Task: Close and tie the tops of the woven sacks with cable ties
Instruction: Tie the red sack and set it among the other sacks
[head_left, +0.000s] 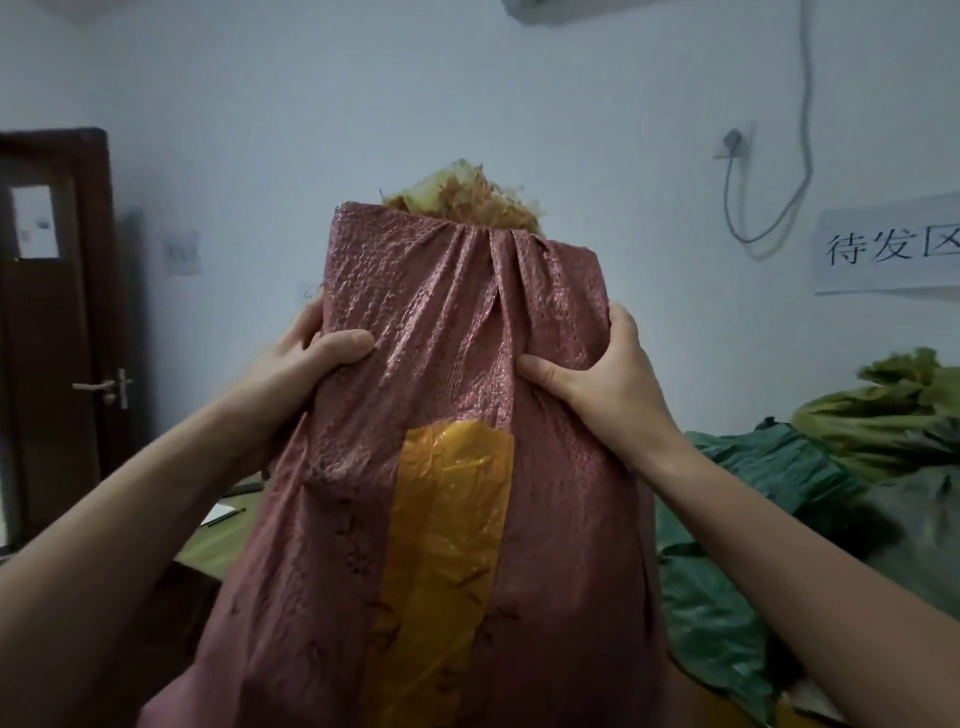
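Both bare forearms are reaching up and forward from the lower corners, converging on one dusty-pink woven plastic sack (457, 364) that is standing upright in the middle of the view, directly in front of the person. The left hand (311, 353) is gripping the sack's left edge just below the top, its thumb lying across the front of the fabric and its fingers curling round behind, out of sight. The right hand (597, 374) is gripping the right edge at about the same height, thumb pressing into the front and fingers wrapping round the side. Between the two thumbs the weave is bunching into vertical folds. The mouth of the sack is standing open, with one tuft of pale yellow frayed material (462, 197) poking out above the rim. One wide strip of orange-yellow plastic tape (447, 545) is running down the front of the sack below the hands.

To the right, dark green woven sacks (753, 493) are lying crumpled in a heap, and behind them a pile of yellow-green sacks (883, 415); how many are in either pile I cannot tell. At the left, one olive-green tabletop (223, 535) is showing beside the sack. On the wall there is one white paper sign with black characters (893, 249) and one socket with a plug (732, 140). One dark brown door (52, 312) is standing at the far left.
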